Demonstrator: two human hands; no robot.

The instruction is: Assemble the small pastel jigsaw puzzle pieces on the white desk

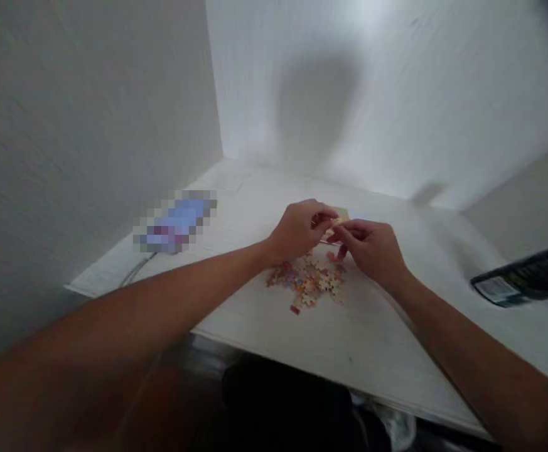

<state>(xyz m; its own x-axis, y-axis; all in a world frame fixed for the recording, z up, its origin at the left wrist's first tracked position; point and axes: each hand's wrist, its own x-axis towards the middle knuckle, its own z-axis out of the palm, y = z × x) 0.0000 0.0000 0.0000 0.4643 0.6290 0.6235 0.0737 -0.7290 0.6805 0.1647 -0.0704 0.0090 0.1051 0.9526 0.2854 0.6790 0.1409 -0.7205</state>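
Note:
A loose heap of small jigsaw puzzle pieces (311, 280), orange, cream and multicoloured, lies on the white table just in front of my hands. Beyond the heap, a pale yellowish flat item (342, 215) is partly covered by my fingers. My left hand (302, 227) is curled over its near left side, thumb and fingers drawn together. From the right, my right hand (371, 247) meets it with its fingers in a pinch, the fingertips of both hands almost touching. Whatever is between the fingertips is too small and blurred to name.
A pixelated bluish device (177, 223) lies at the table's left, a cable (137, 269) running from it. On the right is a dark cylindrical container (528, 276) with a pale label. White walls close in the white table (386, 358) at the back and sides.

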